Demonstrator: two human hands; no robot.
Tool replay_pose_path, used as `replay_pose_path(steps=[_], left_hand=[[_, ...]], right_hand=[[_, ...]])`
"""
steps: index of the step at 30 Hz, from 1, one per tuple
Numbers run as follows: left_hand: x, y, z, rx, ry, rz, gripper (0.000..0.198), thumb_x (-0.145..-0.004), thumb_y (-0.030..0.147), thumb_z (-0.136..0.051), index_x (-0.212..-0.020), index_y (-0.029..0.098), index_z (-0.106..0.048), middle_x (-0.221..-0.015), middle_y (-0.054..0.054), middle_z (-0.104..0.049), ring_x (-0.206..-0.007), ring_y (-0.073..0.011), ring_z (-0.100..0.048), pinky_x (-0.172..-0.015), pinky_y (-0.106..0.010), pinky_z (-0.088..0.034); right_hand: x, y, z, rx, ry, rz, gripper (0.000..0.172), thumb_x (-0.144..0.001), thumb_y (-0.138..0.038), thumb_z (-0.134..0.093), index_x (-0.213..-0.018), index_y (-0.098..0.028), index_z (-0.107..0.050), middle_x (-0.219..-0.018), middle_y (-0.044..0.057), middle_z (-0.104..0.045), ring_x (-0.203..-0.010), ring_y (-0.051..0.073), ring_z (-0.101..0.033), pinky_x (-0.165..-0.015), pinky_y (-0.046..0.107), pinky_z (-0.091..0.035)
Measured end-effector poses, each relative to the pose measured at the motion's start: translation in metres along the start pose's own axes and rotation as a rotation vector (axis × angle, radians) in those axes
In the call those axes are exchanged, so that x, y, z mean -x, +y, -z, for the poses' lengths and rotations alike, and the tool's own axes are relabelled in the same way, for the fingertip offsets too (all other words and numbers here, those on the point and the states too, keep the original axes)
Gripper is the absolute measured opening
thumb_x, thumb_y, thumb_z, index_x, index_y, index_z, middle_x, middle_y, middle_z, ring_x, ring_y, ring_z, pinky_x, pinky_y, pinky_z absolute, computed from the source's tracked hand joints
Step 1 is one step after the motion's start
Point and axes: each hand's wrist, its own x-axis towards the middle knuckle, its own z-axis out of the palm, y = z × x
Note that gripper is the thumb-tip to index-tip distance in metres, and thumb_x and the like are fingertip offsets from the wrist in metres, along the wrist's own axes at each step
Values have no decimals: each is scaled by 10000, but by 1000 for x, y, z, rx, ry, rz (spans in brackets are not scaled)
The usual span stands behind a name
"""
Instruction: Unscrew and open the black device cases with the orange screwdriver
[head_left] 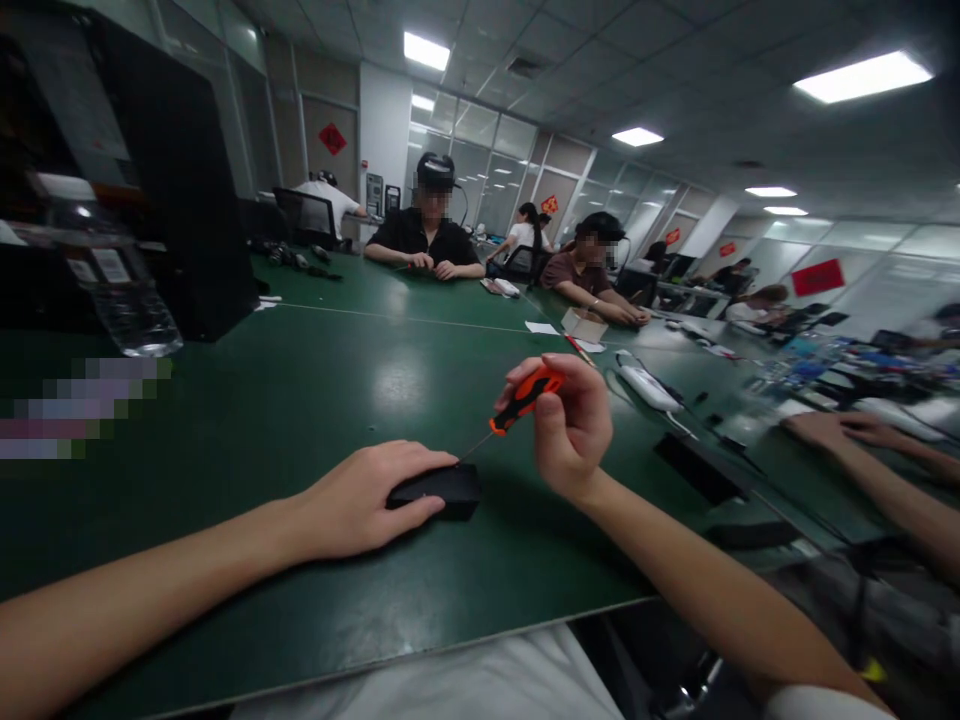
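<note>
My left hand (382, 500) is closed around a small black box-shaped block (459, 492) that lies on the green table (315, 400). Its fingers lie along the top and the thumb presses the near side. In my right hand (574, 425) is a screwdriver (527, 398) with an orange and black handle, gripped between thumb and fingers. The screwdriver slants down to the left, and its thin metal shaft reaches the far top edge of the block beside my left fingertips. Whether the tip sits in a screw or hole is too small to tell.
A water bottle (112, 265) and a tall black case (165, 170) stand at the left. To the right lie a white power strip (646, 382), a black block (697, 465) and cables. A co-worker's arms (862, 450) rest at the far right; other people sit across the table.
</note>
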Motion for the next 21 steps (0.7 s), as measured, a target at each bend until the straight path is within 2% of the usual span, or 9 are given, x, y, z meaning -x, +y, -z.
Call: replay_pose_path(steps=[4,11,13,16,18,21], left_hand=[[0,-5,0,0,0,-6,410,-990,360,-570,-1386,254,-577,-1258,-67,-692,-1106,-228,-667,-971,-334,-508],[-2,-2,0,-9,-7,-5,409,-989,370,-573,-1371,223,-589,-1243,-84,-699,-1091,-235,-672,-956,-339,-513],[-2,-2,0,-6,-7,-6,406,-984,362,-580,-1364,223,-593,-1235,-86,-701,-1087,-238,-673,-952,-344,-513],[-1,-1,0,1,-7,-4,414,-976,347,-591,-1370,221,-586,-1239,-87,-699,-1096,-242,-670,-961,-352,-510],[-2,0,1,0,-14,2,426,-976,347,-593,-1379,211,-577,-1254,-92,-692,-1114,-246,-663,-976,-360,-503],[-2,0,1,-2,-26,7,425,-977,356,-591,-1374,203,-578,-1251,-94,-692,-1106,-246,-661,-976,-367,-499]], right_hand=[[-1,2,2,70,-25,22,290,-1032,-303,-496,-1321,-316,-515,-1064,40,-632,-762,136,-673,-604,290,-625],[-1,-2,0,59,-20,-63,263,-1028,-357,-496,-1289,-331,-474,-1053,35,-613,-751,143,-663,-591,307,-607],[1,-1,-2,79,-66,-94,344,-1001,-395,-550,-1315,-346,-417,-1074,39,-611,-759,153,-664,-622,338,-616],[4,0,-4,74,-166,-194,594,-949,-420,-642,-1412,-387,-272,-1079,41,-616,-798,178,-671,-715,410,-627],[5,2,-4,51,-209,-282,699,-940,-427,-657,-1454,-413,-184,-1026,25,-620,-779,185,-664,-697,418,-624],[4,4,-3,30,-224,-362,744,-924,-429,-679,-1465,-426,-169,-932,-7,-616,-692,173,-633,-608,383,-601]])
